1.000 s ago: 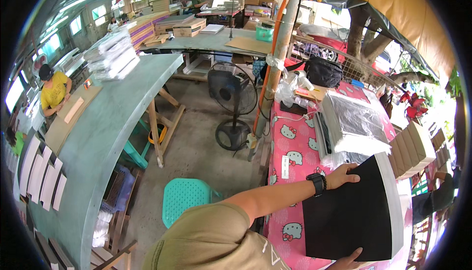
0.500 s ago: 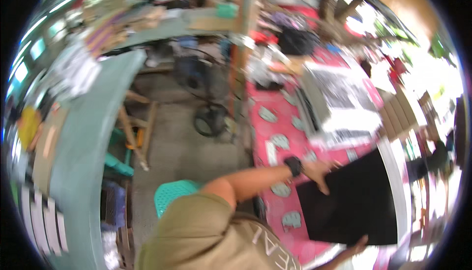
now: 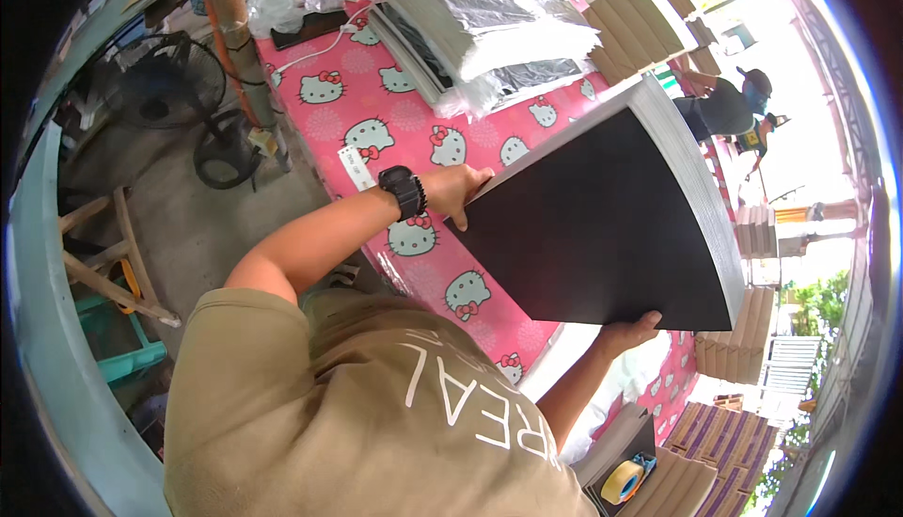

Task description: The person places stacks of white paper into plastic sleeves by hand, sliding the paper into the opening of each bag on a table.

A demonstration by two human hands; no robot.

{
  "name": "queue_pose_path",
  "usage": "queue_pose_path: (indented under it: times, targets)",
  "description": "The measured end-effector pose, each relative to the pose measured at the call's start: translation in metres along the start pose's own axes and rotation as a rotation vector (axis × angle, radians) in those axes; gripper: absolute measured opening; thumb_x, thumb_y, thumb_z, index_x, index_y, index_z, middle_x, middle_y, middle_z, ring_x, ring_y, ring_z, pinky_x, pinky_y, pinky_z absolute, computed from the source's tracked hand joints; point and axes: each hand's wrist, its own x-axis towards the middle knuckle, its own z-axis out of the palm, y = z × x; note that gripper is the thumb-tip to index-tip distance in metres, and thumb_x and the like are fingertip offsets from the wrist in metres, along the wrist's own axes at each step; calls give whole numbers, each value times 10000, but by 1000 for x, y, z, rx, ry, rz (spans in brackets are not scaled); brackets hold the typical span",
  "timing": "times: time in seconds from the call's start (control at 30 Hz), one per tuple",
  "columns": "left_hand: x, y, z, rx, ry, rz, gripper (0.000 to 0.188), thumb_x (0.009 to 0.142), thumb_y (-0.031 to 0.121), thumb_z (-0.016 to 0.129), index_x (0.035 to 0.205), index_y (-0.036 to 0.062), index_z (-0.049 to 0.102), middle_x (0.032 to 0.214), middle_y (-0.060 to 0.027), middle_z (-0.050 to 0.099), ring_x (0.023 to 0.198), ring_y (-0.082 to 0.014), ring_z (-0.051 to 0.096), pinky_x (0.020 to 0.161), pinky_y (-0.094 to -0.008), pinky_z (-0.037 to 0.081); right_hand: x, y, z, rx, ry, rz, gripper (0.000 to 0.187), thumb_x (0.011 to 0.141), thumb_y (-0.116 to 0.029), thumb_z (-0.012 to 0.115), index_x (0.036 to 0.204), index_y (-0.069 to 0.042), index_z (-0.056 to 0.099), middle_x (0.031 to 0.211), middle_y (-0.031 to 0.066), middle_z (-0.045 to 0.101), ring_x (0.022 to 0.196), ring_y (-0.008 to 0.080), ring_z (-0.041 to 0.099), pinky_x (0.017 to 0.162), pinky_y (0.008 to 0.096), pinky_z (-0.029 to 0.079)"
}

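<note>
Between my hands is a thick stack of sheets (image 3: 602,235) with a plain black top and pale, layered edges, held tilted above the pink patterned table cover (image 3: 409,235). My left hand (image 3: 455,193), below a black wristwatch (image 3: 403,192), grips the stack's left corner, with the thumb on the black face and the fingers going behind the edge. At the near edge, my right hand (image 3: 628,334) clasps the stack from below; its thumb shows on top and the other fingers are hidden underneath.
Beyond the stack lies a plastic-wrapped pile of sheets (image 3: 480,23), beside brown cardboard bundles (image 3: 640,28). A tape dispenser (image 3: 625,481) sits at the lower right near more cardboard. A black fan (image 3: 165,84) stands left of the table. Another person (image 3: 720,108) is at the upper right.
My view has swung to the right and sharpened. Both hands still hold the black-topped stack, which now shows its thick pale side edge more fully.
</note>
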Motion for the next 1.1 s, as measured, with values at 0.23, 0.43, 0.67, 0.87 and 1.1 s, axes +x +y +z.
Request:
queue_pose_path:
  times: [0.23,0.43,0.67,0.87,1.1]
  targets:
    - [13,10,11,-33,265,259,685,477,103,749,1087,-6,458,966,-147,567,915,-246,543,795,-321,430,58,-74,13,-9,-63,-165,756,592,-504,684,1055,51,464,965,127,517,870,229,506,760,375,422]
    - [-23,-39,74,-431,228,-30,689,576,215,719,1181,44,436,1239,-152,403,1177,-273,332,980,-347,261,23,-96,71,-198,-601,-243,673,539,-378,769,988,49,507,843,78,554,740,167,528,663,274,435]
    - [-29,-4,24,-191,366,19,614,524,69,741,1084,14,496,1047,-134,550,967,-234,519,825,-336,416,49,-128,92,-38,-523,-326,550,622,-361,731,925,57,543,805,64,564,706,145,521,641,266,426]
    - [-52,-32,-22,-221,192,1,634,502,47,740,1067,1,455,935,-132,585,827,-234,581,693,-306,469,10,-25,72,63,-187,-187,623,721,-473,582,1001,76,490,928,97,519,833,188,495,717,296,412]
    - [-47,-15,-45,-148,87,58,901,509,144,781,1249,10,285,1197,-164,406,1122,-240,374,925,-309,309,-21,17,48,223,-177,25,669,738,-500,558,1102,37,397,1063,112,442,960,217,444,821,346,376]
